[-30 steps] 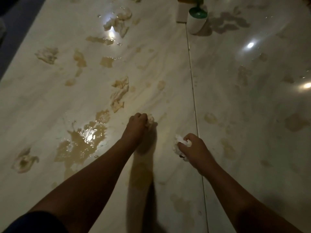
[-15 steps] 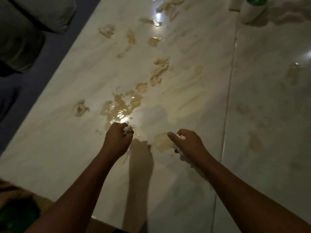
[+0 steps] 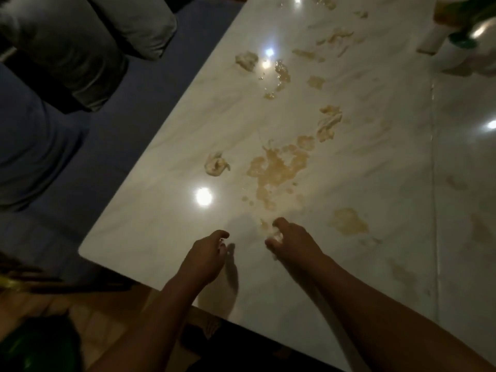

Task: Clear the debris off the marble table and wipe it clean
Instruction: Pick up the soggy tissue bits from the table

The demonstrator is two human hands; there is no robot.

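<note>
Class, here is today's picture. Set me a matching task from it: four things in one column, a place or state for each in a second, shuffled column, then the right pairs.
Things:
1 brown puddle
2 green-capped container
3 grey cushion
4 right hand

Places or states:
A off the marble table, to its left
B grips a pale wad
C spread over the table's middle
D standing at the table's far right

Pairs: 1-C, 2-D, 3-A, 4-B
</note>
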